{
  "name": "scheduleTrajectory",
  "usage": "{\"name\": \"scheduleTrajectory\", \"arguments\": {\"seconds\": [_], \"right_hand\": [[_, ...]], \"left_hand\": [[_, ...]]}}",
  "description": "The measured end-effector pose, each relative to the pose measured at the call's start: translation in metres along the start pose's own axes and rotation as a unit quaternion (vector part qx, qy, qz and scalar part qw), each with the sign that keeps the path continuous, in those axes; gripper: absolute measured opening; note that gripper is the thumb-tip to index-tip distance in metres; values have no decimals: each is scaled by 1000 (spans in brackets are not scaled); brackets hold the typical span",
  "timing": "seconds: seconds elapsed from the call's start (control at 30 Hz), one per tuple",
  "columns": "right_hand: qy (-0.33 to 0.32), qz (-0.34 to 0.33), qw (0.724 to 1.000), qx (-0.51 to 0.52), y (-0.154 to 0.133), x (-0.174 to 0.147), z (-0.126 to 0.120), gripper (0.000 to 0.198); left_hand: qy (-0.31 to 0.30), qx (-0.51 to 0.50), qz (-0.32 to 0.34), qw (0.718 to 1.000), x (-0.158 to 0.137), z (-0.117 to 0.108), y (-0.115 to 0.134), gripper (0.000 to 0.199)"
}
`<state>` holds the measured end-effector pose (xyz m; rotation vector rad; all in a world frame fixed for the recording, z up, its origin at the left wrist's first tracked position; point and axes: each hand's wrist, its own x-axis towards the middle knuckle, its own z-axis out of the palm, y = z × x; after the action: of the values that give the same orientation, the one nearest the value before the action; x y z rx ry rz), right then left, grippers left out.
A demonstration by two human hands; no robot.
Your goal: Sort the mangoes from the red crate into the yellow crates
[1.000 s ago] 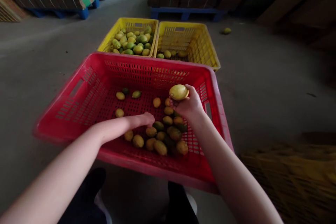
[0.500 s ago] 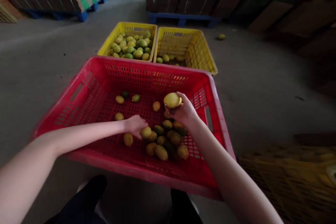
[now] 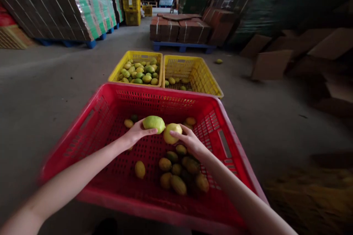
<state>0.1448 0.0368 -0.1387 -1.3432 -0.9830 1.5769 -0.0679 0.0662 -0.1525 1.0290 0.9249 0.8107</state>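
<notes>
A yellow-green lemon (image 3: 153, 123) is in my left hand (image 3: 135, 132), gripped between thumb and fingers above the red crate (image 3: 110, 177). Close beside it, my right hand (image 3: 191, 141) grips a pale yellow lemon (image 3: 171, 134), thumb across its side. The two fruits nearly meet. Below my right hand, several green and yellow lemons (image 3: 178, 185) lie in a cluster on the crate floor. One yellow lemon (image 3: 140, 169) rests apart, left of that cluster. My arms and hands hide part of the crate floor.
Beyond the red crate stand a yellow crate (image 3: 112, 74) of lemons and another yellow crate (image 3: 211, 78) with a few at its bottom. One lemon (image 3: 218, 61) lies on the floor. Bundled cardboard (image 3: 179, 31) sits on a blue pallet (image 3: 182, 47); loose cardboard (image 3: 271, 65) leans at right.
My left hand has risen from the crate floor and now holds the yellow-green lemon. My right hand keeps its yellow lemon, now nearer the left hand. The view has tilted upward.
</notes>
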Motion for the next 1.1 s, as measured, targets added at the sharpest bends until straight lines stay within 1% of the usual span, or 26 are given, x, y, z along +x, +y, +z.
{"name": "scheduleTrajectory", "arguments": {"seconds": [0.07, 0.13, 0.2, 0.27, 0.37, 0.47, 0.53, 0.6, 0.67, 0.73, 0.8, 0.87, 1.0, 1.1], "right_hand": [[-4, -23, 999, -34, -1, -4, 6, 39], [-16, -27, 999, -40, -2, -5, 8, 40], [-16, -14, 1000, -1, -2, -4, 8, 41], [-16, -4, 997, 76, -3, -2, 6, 42], [-19, -20, 983, 181, -5, 0, 2, 41], [2, -50, 980, 191, -5, -1, 1, 44], [6, -66, 984, 167, -2, -3, 3, 49], [-4, -88, 988, 129, 2, -3, 4, 55], [-17, -118, 991, 54, 7, -2, 4, 63], [-27, -160, 986, -44, 11, 0, 3, 70], [-22, -206, 971, -122, 15, 2, 2, 70], [8, -253, 951, -176, 17, 1, 1, 65], [86, -330, 901, -267, 17, -2, 1, 58], [111, -367, 868, -315, 16, -4, 2, 56]], "left_hand": [[-5, -2, 5, 1000, -2, 0, 2, 66], [6, 26, 6, 1000, -2, 1, 3, 68], [17, 63, 2, 998, -2, 1, 3, 72], [23, 78, 2, 997, -2, 1, 2, 74], [24, 79, 5, 997, -2, 2, 2, 75], [26, 101, 12, 994, -5, 4, 5, 77], [27, 133, 30, 990, -8, 7, 7, 76], [29, 160, 53, 985, -11, 10, 9, 73], [34, 174, 85, 980, -14, 11, 10, 70], [32, 195, 131, 972, -14, 10, 10, 67], [28, 231, 180, 956, -13, 8, 9, 65], [30, 267, 209, 940, -11, 6, 7, 63], [55, 307, 216, 925, -8, 3, 0, 59], [63, 323, 229, 916, -7, 3, -2, 58]]}}
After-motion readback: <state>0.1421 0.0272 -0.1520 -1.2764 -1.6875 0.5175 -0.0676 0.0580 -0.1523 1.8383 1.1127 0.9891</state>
